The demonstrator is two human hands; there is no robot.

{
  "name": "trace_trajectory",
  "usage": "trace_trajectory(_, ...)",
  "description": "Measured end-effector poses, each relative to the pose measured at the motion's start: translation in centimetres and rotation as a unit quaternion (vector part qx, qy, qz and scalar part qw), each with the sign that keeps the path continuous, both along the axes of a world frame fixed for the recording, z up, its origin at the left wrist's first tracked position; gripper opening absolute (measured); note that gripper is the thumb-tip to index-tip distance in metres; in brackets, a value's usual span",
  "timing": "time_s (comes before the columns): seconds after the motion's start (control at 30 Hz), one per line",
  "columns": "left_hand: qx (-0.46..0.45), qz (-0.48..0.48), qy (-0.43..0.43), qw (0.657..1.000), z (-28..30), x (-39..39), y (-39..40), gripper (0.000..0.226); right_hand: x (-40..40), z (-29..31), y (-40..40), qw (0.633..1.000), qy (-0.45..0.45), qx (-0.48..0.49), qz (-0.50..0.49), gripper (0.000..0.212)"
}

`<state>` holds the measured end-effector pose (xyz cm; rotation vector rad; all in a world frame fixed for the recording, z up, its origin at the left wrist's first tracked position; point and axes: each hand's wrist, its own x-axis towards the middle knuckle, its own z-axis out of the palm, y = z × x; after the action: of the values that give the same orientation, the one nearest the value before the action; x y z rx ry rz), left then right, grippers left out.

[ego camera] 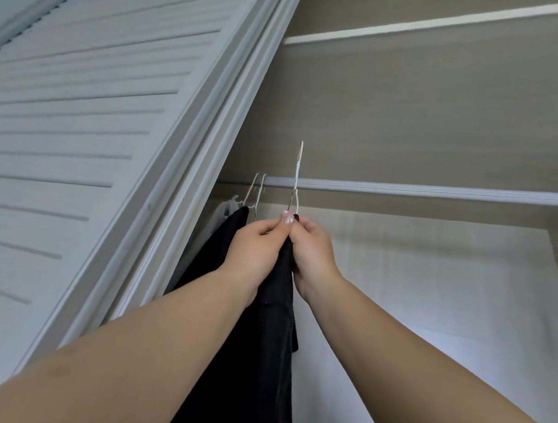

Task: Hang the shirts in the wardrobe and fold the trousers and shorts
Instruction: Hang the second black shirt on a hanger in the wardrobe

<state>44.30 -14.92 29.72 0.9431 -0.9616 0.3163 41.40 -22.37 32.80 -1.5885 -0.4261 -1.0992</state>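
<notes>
- Black shirt [268, 330] is on a white wire hanger [297, 178], held up inside the wardrobe, just in front of the rail [444, 193]. Body of it hangs straight down between my forearms.
- Hanger hook sticks up above rail height, seen nearly edge-on. Can't tell if it's caught the rail yet; reads as not yet seated.
- Both hands are bunched at the neck of the hanger so the collar stays put while I steer the hook. Gripping that high gives me control of hook angle, and the cloth can't slide off the shoulders.
- Left hand [256, 243]: fingers curled, thumb on top, pinching shirt fabric and the hanger neck together. Closed tight on it, no gap.
- Right hand [311, 249]: fingers wrapped around the same bunch from the other side, touching the left hand's fingertips. Also clamped, not relaxed.
- Just to the left, another dark garment [223, 236] already hangs on the rail from a similar wire hanger [255, 191]. Something pale [223, 210] behind it, too hidden to identify.
- I'm placing mine right next to those, keeping the hung stuff packed at the left end; rest of the rail to the right is bare.
- Further out: louvred wardrobe door [71, 141] open on the left, shelf [428, 22] above the rail.
</notes>
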Motion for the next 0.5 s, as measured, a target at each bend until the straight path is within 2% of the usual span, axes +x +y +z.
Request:
trace_trajectory(0.17,-0.025,0.01,0.022,0.999,1.5,1.0,0.4,0.024,2.7,2.6,1.0,1.0,-0.004,0.017,-0.021,0.02)
trace_trajectory(0.27,-0.024,0.024,0.04,0.999,2.0,1.5,0.3,0.027,4.1,3.8,1.5,0.999,-0.003,-0.001,-0.05,0.012)
trace_trajectory(0.5,-0.013,0.067,0.056,0.996,2.5,2.8,-0.3,0.026,7.1,5.6,1.7,0.99,0.035,-0.024,-0.136,0.036)
